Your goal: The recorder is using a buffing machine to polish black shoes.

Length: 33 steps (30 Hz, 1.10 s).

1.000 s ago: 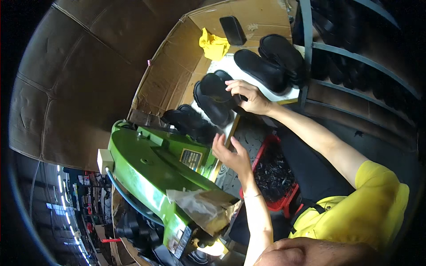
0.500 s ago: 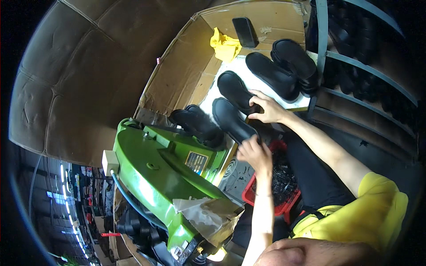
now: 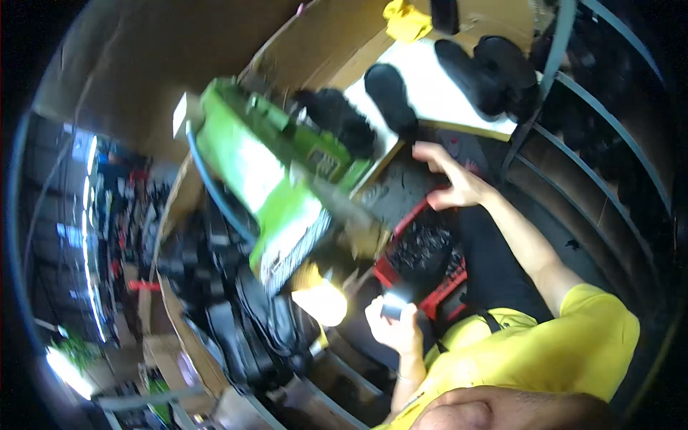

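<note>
My left hand [image 3: 398,333] is closed on the near end of a black shoe sole [image 3: 395,307], low in front of my body. Light glares off that end; the rest blurs into the dark red-rimmed basket [image 3: 423,304] beyond. Above the basket's far side, my right hand [image 3: 455,183] is open, thumb and fingers apart, with nothing in it. Another black sole [image 3: 389,93] lies on the white board [image 3: 437,104] ahead of it. More black soles [image 3: 505,72] rest at the board's right, some stacked, and a pile [image 3: 337,122] sits at its left.
A green machine [image 3: 247,158] with a blue cable [image 3: 215,190] stands at left, beside a glowing lamp [image 3: 320,302]. Black shoe pieces [image 3: 244,330] fill a carton below it. A yellow cloth [image 3: 406,21] lies at the back; metal racks [image 3: 609,129] stand at right.
My left hand has drawn the sole off the board, down toward my body. My right hand has come away from the soles and opened. The view has shifted, and the machine appears higher.
</note>
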Tool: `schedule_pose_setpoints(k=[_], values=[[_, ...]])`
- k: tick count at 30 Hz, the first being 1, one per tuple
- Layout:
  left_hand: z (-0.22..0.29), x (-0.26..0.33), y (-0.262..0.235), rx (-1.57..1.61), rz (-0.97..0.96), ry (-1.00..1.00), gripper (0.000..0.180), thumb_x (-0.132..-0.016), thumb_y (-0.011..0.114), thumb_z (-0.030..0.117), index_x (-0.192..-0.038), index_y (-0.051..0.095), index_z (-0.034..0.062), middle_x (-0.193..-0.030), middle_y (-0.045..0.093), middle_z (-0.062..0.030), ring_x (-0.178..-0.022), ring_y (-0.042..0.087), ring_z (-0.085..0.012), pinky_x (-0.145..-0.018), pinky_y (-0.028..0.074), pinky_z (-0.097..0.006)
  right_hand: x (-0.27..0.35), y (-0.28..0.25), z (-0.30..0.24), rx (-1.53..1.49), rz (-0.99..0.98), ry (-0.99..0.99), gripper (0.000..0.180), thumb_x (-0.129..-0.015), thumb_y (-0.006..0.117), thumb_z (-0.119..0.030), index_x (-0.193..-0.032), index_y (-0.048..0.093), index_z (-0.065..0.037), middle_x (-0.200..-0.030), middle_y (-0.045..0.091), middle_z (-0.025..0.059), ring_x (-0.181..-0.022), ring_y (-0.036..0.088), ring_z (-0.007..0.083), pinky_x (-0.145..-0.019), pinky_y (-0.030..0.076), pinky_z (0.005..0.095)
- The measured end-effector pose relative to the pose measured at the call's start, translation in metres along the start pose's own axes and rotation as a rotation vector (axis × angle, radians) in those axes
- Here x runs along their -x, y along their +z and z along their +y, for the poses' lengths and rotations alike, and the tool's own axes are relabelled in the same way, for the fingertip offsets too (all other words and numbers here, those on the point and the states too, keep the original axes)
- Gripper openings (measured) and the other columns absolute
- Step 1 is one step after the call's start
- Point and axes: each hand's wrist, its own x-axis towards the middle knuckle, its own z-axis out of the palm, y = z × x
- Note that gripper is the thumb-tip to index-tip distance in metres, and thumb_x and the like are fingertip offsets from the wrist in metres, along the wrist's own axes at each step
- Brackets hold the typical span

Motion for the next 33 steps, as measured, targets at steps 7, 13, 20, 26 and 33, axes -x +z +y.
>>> schedule_pose_setpoints(k=[7, 13, 20, 26, 33], values=[[-0.009, -0.035, 0.011, 0.062, -0.456, -0.261, 0.051, -0.064, 0.089, 0.008, -0.105, 0.060, -0.0001, -0.093, 0.063, -0.0040, -0.083, 0.057, -0.0095, -0.074, 0.046, -0.023, 0.158, 0.108, 0.022, -0.493, -0.179, 0.518, 0.024, -0.071, 0.079, 0.001, -0.092, 0.069, 0.002, -0.081, 0.067, 0.0004, -0.077, 0.060, 0.0086, -0.069, 0.049, 0.0255], [0.004, -0.069, 0.041, -0.033, -0.393, -0.175, 0.027, -0.072, 0.082, 0.010, -0.077, 0.056, 0.0064, -0.066, 0.043, 0.0074, -0.058, 0.032, -0.0026, -0.050, 0.026, -0.021, 0.152, 0.141, 0.016, -0.705, -0.072, 0.616, 0.038, -0.070, 0.077, 0.004, -0.107, 0.067, 0.004, -0.099, 0.069, 0.0075, -0.091, 0.063, 0.0135, -0.082, 0.050, 0.0286], [-0.023, -0.052, 0.020, -0.095, -0.323, 0.133, 0.032, -0.073, 0.080, 0.008, -0.073, 0.049, 0.0061, -0.070, 0.046, 0.0038, -0.062, 0.038, -0.0056, -0.055, 0.032, -0.022, 0.189, 0.107, 0.035, -1.053, 0.106, 0.668, 0.040, -0.070, 0.074, 0.000, -0.109, 0.063, -0.001, -0.098, 0.068, 0.0072, -0.085, 0.065, 0.0174, -0.074, 0.053, 0.0316], [-0.016, -0.052, 0.016, -0.198, -0.409, 0.193, 0.033, -0.071, 0.079, 0.000, -0.095, 0.057, 0.0012, -0.091, 0.063, -0.0040, -0.082, 0.058, -0.0117, -0.077, 0.047, -0.025, 0.126, 0.042, -0.015, -0.999, 0.580, 0.453, 0.051, -0.074, 0.075, -0.010, -0.120, 0.052, -0.009, -0.096, 0.063, 0.0019, -0.066, 0.058, 0.0052, -0.035, 0.033, 0.0147], [-0.008, -0.051, 0.016, -0.010, -0.300, -0.029, 0.039, -0.068, 0.081, 0.003, -0.100, 0.059, 0.0003, -0.094, 0.063, -0.0056, -0.083, 0.058, -0.0130, -0.078, 0.048, -0.027, 0.044, -0.017, -0.061, -0.585, 0.458, 0.332, 0.056, -0.073, 0.075, -0.004, -0.124, 0.051, -0.003, -0.103, 0.061, 0.0021, -0.066, 0.056, 0.0003, -0.038, 0.033, 0.0110]])
